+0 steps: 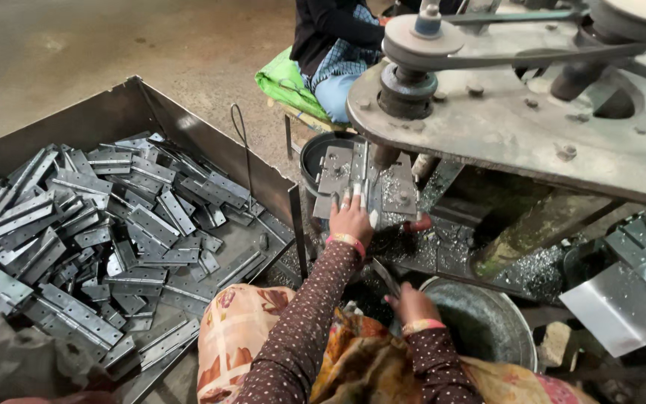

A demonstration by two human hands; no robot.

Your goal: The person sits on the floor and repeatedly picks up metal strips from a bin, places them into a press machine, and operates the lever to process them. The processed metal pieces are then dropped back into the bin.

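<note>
pressing a flat grey metal hinge (368,196) against the small work plate (336,170) under the drill spindle (384,155), the left hand (351,218) lies with fingers spread and flattened on the piece, which sits just beyond the fingertips. judged from this, the step in hand is holding the part steady at the machine; the next move calls for firm downward pressure and fingers kept beside, not under, the spindle. nearer the body, the right hand (411,302) is closed around a thin dark metal handle (385,277), just beside the rim of a round steel bucket (521,329). well to the left of the left hand, a rusty sheet-metal bin (188,127) holds a heap of hinges (91,232), dull, flat and rectangular with punched holes. bright metal shavings (525,269) lie to the right of both hands. above, a rubber belt (532,54) runs round worn pulleys.
</note>
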